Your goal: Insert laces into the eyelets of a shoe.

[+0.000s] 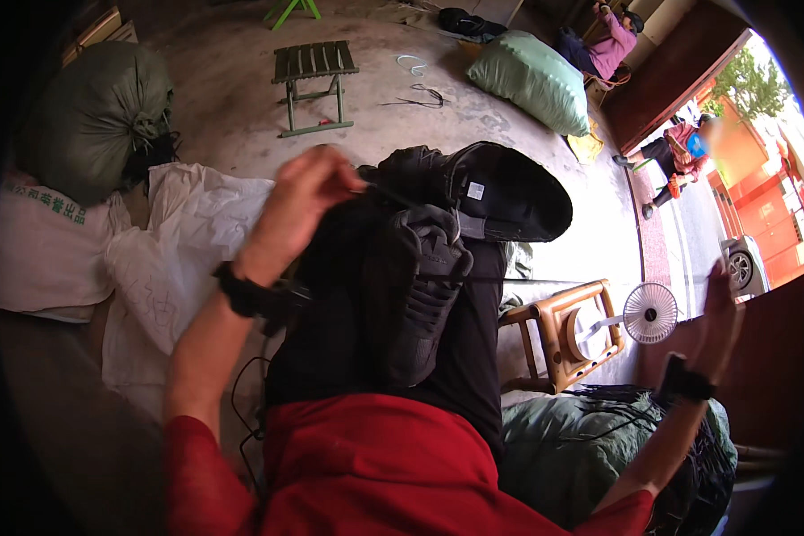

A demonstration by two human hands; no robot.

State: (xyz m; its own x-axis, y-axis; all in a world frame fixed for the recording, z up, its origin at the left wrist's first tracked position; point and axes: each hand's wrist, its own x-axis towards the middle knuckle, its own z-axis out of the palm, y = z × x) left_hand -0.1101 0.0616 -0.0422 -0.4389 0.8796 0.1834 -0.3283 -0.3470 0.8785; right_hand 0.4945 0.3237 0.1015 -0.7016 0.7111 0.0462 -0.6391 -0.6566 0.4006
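Two black shoes rest on my lap over black trousers. The laced shoe [424,308] lies with its lacing facing up; the other shoe [518,192] is tipped so its opening and a small white label show. My left hand [313,188] is pinched beside the shoes, at a thin dark strand leading to the laced shoe. From that shoe a dark shoelace [527,281] runs straight and taut toward my right hand [722,308], which is stretched far out to the right. That hand is blurred, and its grip on the lace's end is not clear.
Ahead stands a folding slatted stool [314,62]. A bamboo stool [558,335] carries a small white fan [649,313]. Stuffed sacks [107,116] lie left, a pale green sack [531,80] far right, a green bundle [572,447] near right. Two people sit by the doorway.
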